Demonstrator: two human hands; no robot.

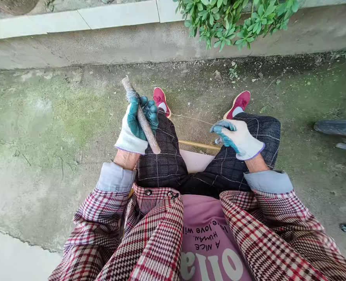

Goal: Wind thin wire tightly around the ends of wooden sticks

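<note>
A short wooden stick (149,130) lies slantwise across the palm of my left hand (138,121), which wears a white and green work glove. Its thumb and fingers close around the stick. Near the stick's upper end, dark thin wire (132,95) is wound in several turns. My right hand (236,136), gloved the same way, is held over my right knee with its fingers pinched together. A thin pale strand (192,117) stretches between my hands and ends at the right fingertips. Whether it joins the wound wire is hidden.
Below my hands are my legs in dark checked trousers (161,168), with red shoes (160,97) on mossy ground. A low wall (102,47) with a leafy plant (234,19) runs ahead. A dark tyre-like object (337,128) stands at the right.
</note>
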